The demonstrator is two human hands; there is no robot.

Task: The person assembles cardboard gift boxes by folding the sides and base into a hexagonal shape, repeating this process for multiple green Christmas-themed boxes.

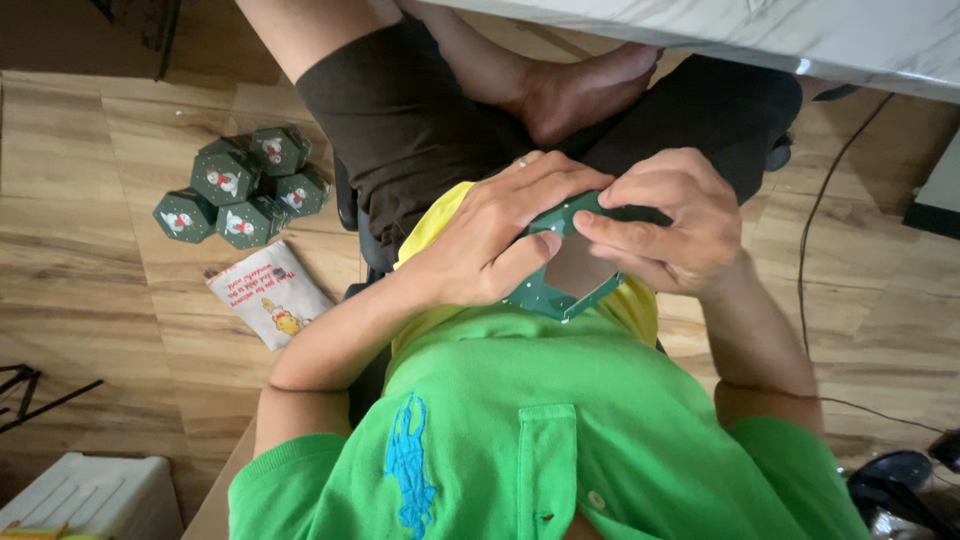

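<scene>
**Both hands fold a green hexagonal box in the lap**

The thing in hand is a small dark green cardboard box (560, 290), six-sided in outline, with tiny pale dots along its edges. It sits at the centre of the frame, held over the person's lap, just above the hem of a bright green shirt (560, 430) and a strip of yellow cloth (436, 232). Its near face is open, so the plain brownish inside shows through the hexagonal rim; nothing can be seen inside it.

The left hand (495, 240) comes in from the left of the frame and lies across the box's upper left side, fingers spread over the top and the thumb pressed along the near edge. A ring shows on one finger. The right hand (665, 220) grips the box from the right, its fingers curled over the upper edge and the thumb pointing in towards the opening. Both hands are closed on the box and their fingertips nearly meet above it.

In the upper left of the frame, on the wooden floor (100, 300), stands a cluster of finished green boxes (243, 186) of the same six-sided shape, each with a small red and white figure on its face; they are closed and packed touching one another. Just below them lies a flat white packet (268, 294) with a yellow picture. A white plastic bin (85, 495) shows in the lower left corner.
</scene>
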